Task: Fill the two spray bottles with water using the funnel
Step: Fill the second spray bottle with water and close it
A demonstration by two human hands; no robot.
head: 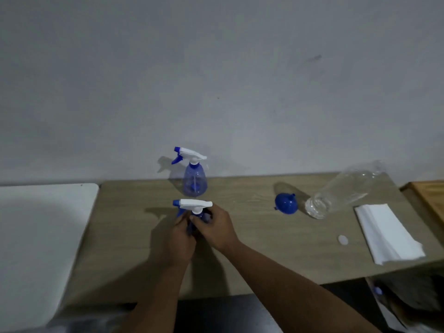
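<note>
Closest to me, both hands wrap the near spray bottle point(195, 212) on the wooden table point(252, 236): the left hand point(179, 239) curls round its blue body, the right hand point(213, 228) pinches at the collar under the white trigger head. Rightward lie a small white cap point(342, 239) and folded white paper point(386, 233). Further back sit the blue funnel point(286, 203) and a clear water bottle point(346, 191); the second spray bottle point(194, 175) stands upright by the wall. No lettering is readable on anything.
</note>
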